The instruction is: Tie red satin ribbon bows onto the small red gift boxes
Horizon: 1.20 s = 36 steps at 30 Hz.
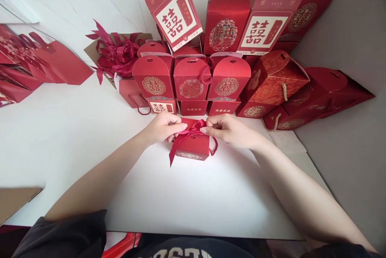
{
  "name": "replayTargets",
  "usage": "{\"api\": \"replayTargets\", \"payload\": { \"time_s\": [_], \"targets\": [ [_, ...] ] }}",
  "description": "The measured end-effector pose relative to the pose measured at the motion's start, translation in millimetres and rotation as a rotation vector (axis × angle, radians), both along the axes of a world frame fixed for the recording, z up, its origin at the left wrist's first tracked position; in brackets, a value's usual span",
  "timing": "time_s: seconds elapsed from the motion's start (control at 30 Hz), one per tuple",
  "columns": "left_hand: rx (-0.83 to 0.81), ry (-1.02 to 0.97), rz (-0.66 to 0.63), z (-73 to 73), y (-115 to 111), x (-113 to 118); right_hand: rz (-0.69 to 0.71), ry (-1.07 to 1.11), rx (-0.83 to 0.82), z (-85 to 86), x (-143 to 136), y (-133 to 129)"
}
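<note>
Crimson ribbon (193,131), red gold-patterned box (199,145), white table (181,197)

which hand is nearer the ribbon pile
Left. The left hand pinches one side of the bow, below and right of the ribbon pile in the picture; the right hand pinches the other side, farther right.

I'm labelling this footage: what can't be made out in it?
All in the head view:
Ribboned box: contents, hidden by its walls.
Ribbon: how its knot crosses, too small.
Right hand: some fingertips, hidden behind the hand itself.
Cardboard: remainder, cut off by the left edge.
</note>
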<state>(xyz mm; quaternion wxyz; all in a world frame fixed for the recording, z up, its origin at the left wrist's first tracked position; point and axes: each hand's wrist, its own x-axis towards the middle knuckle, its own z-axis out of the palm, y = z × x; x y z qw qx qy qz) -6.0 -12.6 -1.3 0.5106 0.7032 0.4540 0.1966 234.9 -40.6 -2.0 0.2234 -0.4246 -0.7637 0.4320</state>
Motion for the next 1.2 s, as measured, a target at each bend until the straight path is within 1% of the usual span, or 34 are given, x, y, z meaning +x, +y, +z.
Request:
{"api": "replayTargets", "payload": {
  "time_s": [0.13, 0.23, 0.3, 0.37, 0.43, 0.5, 0.6, 0.7, 0.77, 0.83, 0.9, 1.03, 1.13, 1.2],
  "targets": [
    [-0.019, -0.061, 0.08, -6.4, 0.4, 2.1, 0.028, 0.011, -0.011, 3.9, 0.2, -2.3],
    [-0.092, -0.15, 0.08, -8.3, 0.7, 1.6, 0.052, -0.038, -0.023, 8.3, 3.6, -3.6],
    [-0.124, -0.191, 0.053, -7.7, 1.1, 0.3, 0.028, -0.056, -0.043, 10.6, 7.1, -3.0],
    [-0.124, -0.198, 0.006, -5.6, 1.3, -1.3, -0.074, -0.025, -0.039, 10.6, 9.5, -0.9],
    [-0.106, -0.182, -0.056, -2.4, 1.0, -2.5, -0.164, 0.06, 0.004, 7.4, 9.5, 2.4],
    [-0.097, -0.165, -0.101, 0.7, 0.3, -3.0, -0.156, 0.174, 0.016, 1.5, 7.2, 6.0],
    [-0.094, -0.17, -0.129, 3.0, -0.2, -3.5, -0.125, 0.346, -0.057, -7.4, 2.4, 9.6],
    [-0.062, -0.186, -0.17, 3.1, 0.8, -4.7, -0.143, 0.363, -0.101, -9.8, -0.1, 9.9],
    [-0.035, -0.174, -0.195, 3.2, 1.7, -5.7, -0.109, 0.338, -0.082, -7.8, -0.3, 8.7],
    [-0.016, -0.157, -0.203, 3.8, 2.2, -6.2, -0.047, 0.344, -0.071, -4.9, -0.2, 7.1],
    [-0.005, -0.147, -0.202, 5.0, 1.9, -6.0, 0.004, 0.354, -0.096, -2.5, -0.1, 5.6],
    [-0.002, -0.116, -0.184, 8.1, -0.2, -3.8, 0.048, 0.35, -0.15, -1.0, -0.4, 4.3],
    [0.002, -0.064, -0.178, 9.7, -1.7, -2.7, 0.135, 0.365, -0.195, -2.6, -0.8, 5.2],
    [0.019, -0.038, -0.176, 9.7, -2.1, -2.5, 0.163, 0.369, -0.218, -5.2, -0.7, 6.6]
  ]
}}
